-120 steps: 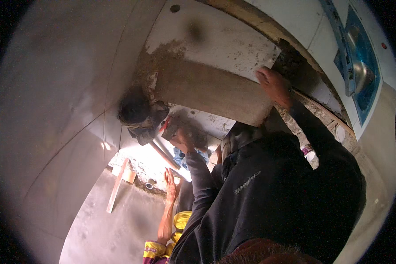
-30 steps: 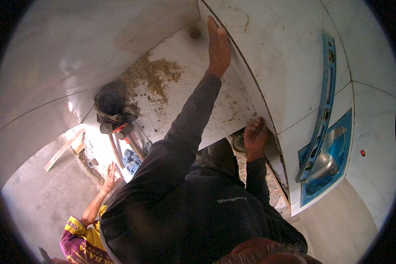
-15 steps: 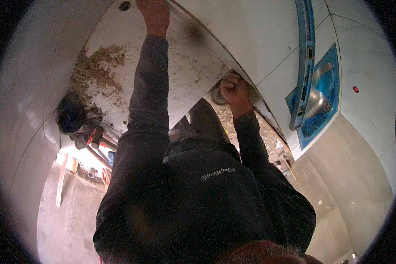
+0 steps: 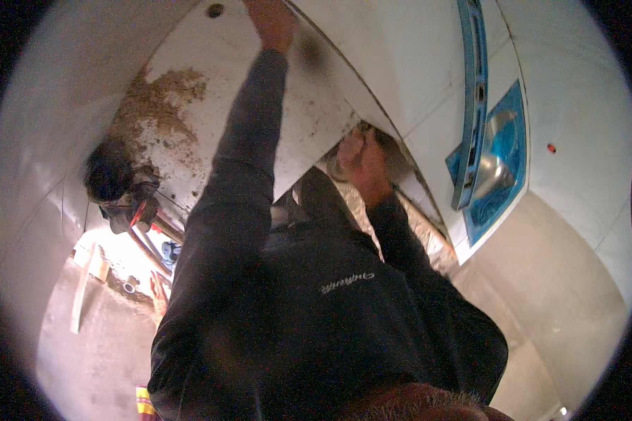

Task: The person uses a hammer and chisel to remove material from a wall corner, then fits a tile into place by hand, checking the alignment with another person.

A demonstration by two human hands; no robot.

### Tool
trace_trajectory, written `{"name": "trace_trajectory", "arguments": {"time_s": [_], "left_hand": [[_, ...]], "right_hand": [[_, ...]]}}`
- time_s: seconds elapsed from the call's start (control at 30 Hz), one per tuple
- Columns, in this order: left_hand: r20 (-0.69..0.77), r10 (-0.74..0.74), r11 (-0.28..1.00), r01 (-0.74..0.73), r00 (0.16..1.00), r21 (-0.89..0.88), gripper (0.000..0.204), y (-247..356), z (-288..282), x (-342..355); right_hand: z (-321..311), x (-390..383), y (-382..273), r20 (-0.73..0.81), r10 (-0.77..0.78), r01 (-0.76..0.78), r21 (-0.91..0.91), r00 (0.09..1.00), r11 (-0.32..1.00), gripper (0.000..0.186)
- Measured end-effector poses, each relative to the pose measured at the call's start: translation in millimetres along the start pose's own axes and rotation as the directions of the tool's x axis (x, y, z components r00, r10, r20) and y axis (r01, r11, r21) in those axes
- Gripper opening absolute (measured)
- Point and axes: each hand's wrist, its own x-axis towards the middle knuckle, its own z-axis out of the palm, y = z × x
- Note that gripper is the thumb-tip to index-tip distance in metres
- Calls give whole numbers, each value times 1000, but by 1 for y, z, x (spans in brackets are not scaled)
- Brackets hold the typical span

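My left hand (image 4: pixel 272 27) reaches far forward over a pale, dirt-smeared floor surface (image 4: pixel 246 105), beside the lower edge of a white counter; its fingers lie beyond the picture's upper rim. My right hand (image 4: pixel 365 165) is nearer to me, at the near right corner of that surface, close to the dark gap under the counter edge. Its fingers look curled in, but they are somewhat blurred, and what they hold, if anything, is hidden. Next to that hand, a greyish rounded thing is partly covered.
On the right, a blue spirit level (image 4: pixel 475 105) lies across the white counter by a metal sink (image 4: pixel 495 172) edged with blue film. A black rounded object (image 4: pixel 111 168) and long-handled tools (image 4: pixel 147 245) stand at left. Brown dirt (image 4: pixel 161 98) and a round hole (image 4: pixel 215 10) mark the surface.
My view has shifted slightly. The right hand has drawn a little back and left from the counter edge, uncovering more of the dark gap. My left hand still reaches forward.
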Motion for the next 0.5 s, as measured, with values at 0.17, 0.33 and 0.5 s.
{"name": "trace_trajectory", "arguments": {"time_s": [0.17, 0.33, 0.5], "left_hand": [[-103, 156, 980, -142, 982, 138, 64, -8, 40, -28], [-178, 10, 997, 3, 984, 73, 71, -32, 6, -3], [-57, -7, 993, 14, 998, 121, 69, -42, 6, -9]], "right_hand": [[158, -52, -49, 149, -119, 187, -871, 982, 455, 33], [254, 79, -103, 695, -246, 608, -714, 676, -348, 38], [318, 213, -86, 985, 69, 565, -33, 159, -825, 32]]}}
